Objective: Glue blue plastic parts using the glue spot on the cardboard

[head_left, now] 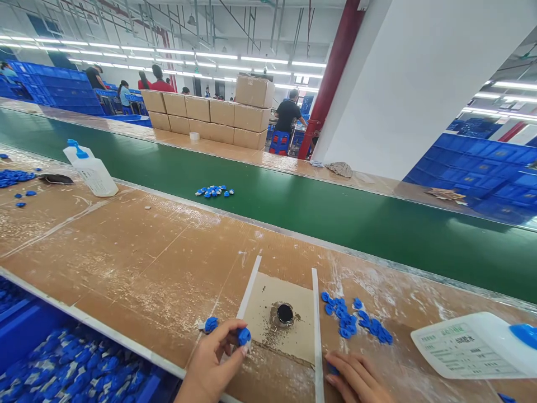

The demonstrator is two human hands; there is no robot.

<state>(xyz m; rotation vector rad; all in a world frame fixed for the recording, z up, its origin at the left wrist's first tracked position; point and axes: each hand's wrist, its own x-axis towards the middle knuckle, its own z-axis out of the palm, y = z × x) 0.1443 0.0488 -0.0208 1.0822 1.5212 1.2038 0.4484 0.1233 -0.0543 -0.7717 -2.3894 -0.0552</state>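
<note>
My left hand (216, 361) pinches a small blue piece with a whitish base (244, 336) between thumb and fingertips, above the near bench edge. Another such blue piece (211, 324) lies on the bench beside the index finger. My right hand (356, 378) is low on the bench, its fingers curled over a blue piece (333, 369) that is mostly hidden. Between the hands, a cardboard sheet (302, 302) bordered by white tape strips carries a small round cup of black stuff (285, 314), with dark specks around it. Several loose blue pieces (347, 322) lie right of the sheet.
A white bottle with a blue cap (470, 344) lies at right; a similar bottle (94, 173) leans at left. A blue bin (75, 358) full of pieces sits below the bench. Beyond runs a green conveyor belt (168, 168) carrying several pieces (213, 191). Cartons (222, 112) and people are behind.
</note>
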